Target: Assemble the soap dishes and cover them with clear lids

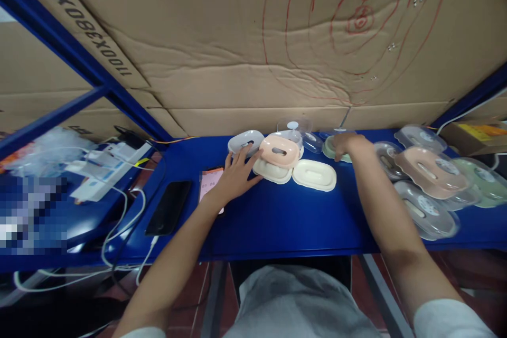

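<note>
My left hand (240, 170) lies with fingers spread at the left side of a small cluster of oval soap dishes. Its fingertips reach the grey dish (241, 140) and the edge of the cream dish (273, 173) under a peach dish (279, 151) with a slot in its middle. Another cream dish (315, 175) lies flat just right of these. Farther right, my right hand (348, 143) is bent down over a pale green soap dish (329, 149), gripping it; the fingertips are partly hidden. Clear lids (295, 125) with round stickers lie behind the cluster.
To the right sit several soap boxes with clear lids, one of them peach (433, 171). A black phone (169, 207) and a lit phone (208, 182) are at left, near white cables and a power strip (109, 171). Cardboard (198, 53) walls the back of the blue table (277, 227).
</note>
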### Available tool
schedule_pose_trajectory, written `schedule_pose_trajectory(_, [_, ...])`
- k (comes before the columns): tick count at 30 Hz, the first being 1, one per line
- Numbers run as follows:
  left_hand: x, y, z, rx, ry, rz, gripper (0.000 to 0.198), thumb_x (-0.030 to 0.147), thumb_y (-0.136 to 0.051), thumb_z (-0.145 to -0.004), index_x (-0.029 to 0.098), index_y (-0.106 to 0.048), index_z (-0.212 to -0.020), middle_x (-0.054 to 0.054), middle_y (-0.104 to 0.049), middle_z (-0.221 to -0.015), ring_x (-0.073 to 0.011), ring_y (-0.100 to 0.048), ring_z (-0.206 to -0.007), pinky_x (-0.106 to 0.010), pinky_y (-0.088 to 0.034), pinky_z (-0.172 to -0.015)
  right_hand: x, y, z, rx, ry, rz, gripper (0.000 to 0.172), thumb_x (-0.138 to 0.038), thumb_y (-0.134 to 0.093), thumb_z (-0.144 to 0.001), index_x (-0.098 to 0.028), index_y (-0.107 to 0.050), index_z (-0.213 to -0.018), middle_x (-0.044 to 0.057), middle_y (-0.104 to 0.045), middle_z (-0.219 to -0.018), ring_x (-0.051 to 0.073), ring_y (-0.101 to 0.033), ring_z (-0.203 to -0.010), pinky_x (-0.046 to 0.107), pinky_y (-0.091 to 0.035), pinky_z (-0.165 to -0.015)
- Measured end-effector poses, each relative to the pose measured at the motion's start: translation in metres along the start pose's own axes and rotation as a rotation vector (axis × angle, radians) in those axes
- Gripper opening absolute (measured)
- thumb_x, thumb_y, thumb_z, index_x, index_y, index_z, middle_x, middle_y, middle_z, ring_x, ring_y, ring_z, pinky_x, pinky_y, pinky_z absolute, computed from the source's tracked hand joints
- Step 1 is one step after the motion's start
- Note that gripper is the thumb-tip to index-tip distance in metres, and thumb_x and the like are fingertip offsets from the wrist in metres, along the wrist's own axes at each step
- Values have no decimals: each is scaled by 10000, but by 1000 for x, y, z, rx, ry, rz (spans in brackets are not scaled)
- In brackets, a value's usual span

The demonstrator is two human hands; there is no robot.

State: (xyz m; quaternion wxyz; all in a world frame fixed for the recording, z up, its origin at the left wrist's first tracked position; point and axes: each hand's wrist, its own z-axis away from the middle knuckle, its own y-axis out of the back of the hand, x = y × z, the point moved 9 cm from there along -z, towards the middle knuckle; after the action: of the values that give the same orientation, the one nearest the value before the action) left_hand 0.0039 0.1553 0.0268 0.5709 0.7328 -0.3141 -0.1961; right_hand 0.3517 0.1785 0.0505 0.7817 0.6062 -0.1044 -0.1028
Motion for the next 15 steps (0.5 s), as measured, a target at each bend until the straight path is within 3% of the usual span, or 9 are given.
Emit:
schedule_pose_trajectory(3, [0, -2, 1, -7, -5, -4, 737, 456, -617, -1023, 231, -339, -1667, -224, -259, -1743, -426, -294, -1596, -685, -222, -1252, -10, -12, -2, -86, -29, 35, 395, -262, -888, -727, -141, -778, -1086, 257, -767, -1126, 437, -750, -1085, 553, -575, -904])
schedule_pose_trajectory(7, [-1, -3, 1, -20, -4, -3, 731, 464, -597, -1032, 240, -327, -1673, -221, -259, -1743, -425, -293, -1598, -690, -220, -1251, -11, 2, 5, -92, 93, -24, 371, -225, -807, -807, -194, -753, -1172, 203, -764, -1222, 375, -736, -1132, 441, -582, -909])
schedule_pose_trajectory(11, [0, -3, 0, -10, -10, 5, 720, 442, -600, -1031, 237, -335, -1669, -226, -286, -1729, -417, -298, -1598, -687, -220, -1252, -7, 26, 21, -27, 201, -117, 380, -321, -683, -954, -200, -687, -1314, 167, -754, -1275, 316, -734, -1116, 382, -568, -925])
schedule_pose_trajectory(15, [3, -3, 0, -4, -39, 21, 708, 397, -613, -1023, 257, -346, -1664, -202, -316, -1722, -408, -306, -1595, -682, -212, -1260, -50, 47, 41, 147, 448, -236, 391, -347, -585, -1015, -232, -637, -1385, 122, -717, -1372, 302, -694, -1208, 395, -524, -1024])
